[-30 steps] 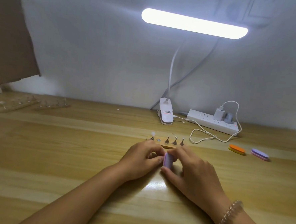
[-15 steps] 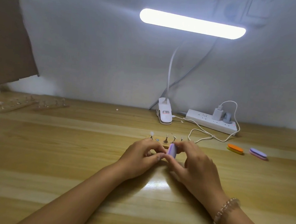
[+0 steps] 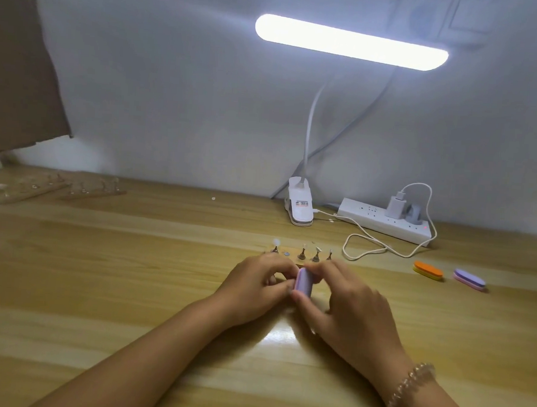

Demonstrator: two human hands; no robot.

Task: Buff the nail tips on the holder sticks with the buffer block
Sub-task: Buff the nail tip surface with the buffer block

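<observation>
Buffer block pinched in right-hand fingers; left-hand fingers curled, hold unclear; wooden table, lit lamp.

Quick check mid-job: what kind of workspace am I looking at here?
Likely a home nail-craft desk: a clip-on lamp over a wooden table, a spare orange buffer block, and a nail-tip holder.

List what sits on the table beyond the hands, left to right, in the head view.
Spare nail-tip racks → lamp clamp → power strip → orange buffer block → purple buffer block.
</observation>
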